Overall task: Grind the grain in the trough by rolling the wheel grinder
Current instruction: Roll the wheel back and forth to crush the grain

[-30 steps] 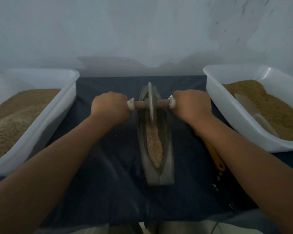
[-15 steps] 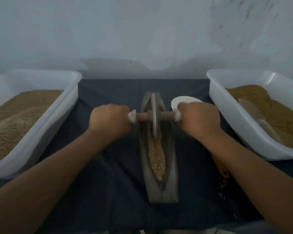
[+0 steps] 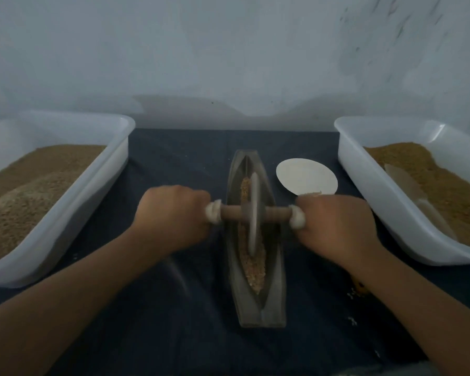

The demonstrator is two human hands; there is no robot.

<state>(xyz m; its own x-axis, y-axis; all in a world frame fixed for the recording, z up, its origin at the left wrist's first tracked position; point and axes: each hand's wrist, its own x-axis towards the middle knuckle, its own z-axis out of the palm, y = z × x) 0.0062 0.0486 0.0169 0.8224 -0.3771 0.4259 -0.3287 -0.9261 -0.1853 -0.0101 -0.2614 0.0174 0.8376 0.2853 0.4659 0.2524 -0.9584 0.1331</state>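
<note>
A grey boat-shaped trough [image 3: 277, 294] lies lengthwise on the dark cloth in the middle. Tan grain [image 3: 253, 267] fills its groove. The wheel grinder [image 3: 253, 213], a thin metal disc on a wooden axle, stands upright in the groove at about mid-length. My left hand [image 3: 171, 215] grips the axle's left handle and my right hand [image 3: 337, 226] grips the right one; white wrapping shows at both inner ends of the grips.
A white tub [image 3: 114, 164] of tan grain stands on the left. A second white tub [image 3: 364, 191] on the right holds brown meal and a scoop [image 3: 407, 185]. A white round dish [image 3: 307, 176] lies right of the trough. Loose grains and an orange handle [image 3: 360, 286] lie under my right forearm.
Both hands have rolled the wheel from the trough's far end toward me to about its middle. Grain beyond the wheel and the white dish have come into sight.
</note>
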